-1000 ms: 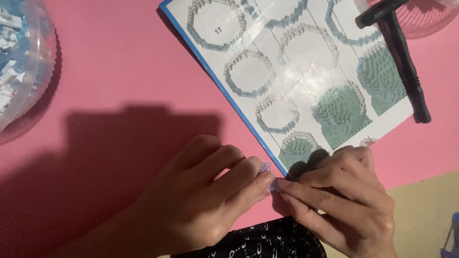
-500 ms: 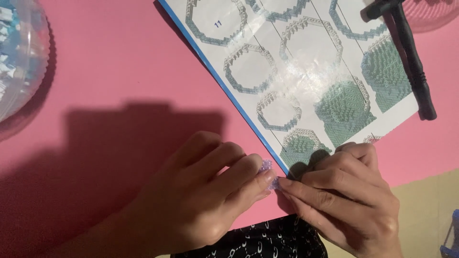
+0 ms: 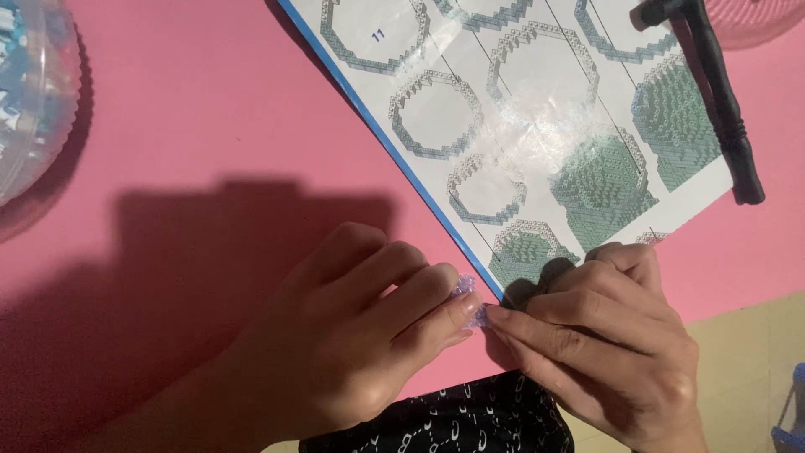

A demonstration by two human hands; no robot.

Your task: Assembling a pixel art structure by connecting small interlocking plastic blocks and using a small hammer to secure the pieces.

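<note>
Both hands remained as before: left hand (image 3: 352, 335) and right hand (image 3: 604, 335) fingertips stayed pinched together on the small purple piece (image 3: 470, 295) beside the instruction sheet (image 3: 537, 117).

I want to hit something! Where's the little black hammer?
In the head view the small black plastic hammer lies at the top right, its handle across the right edge of the printed instruction sheet on the pink table, away from both hands.
</note>
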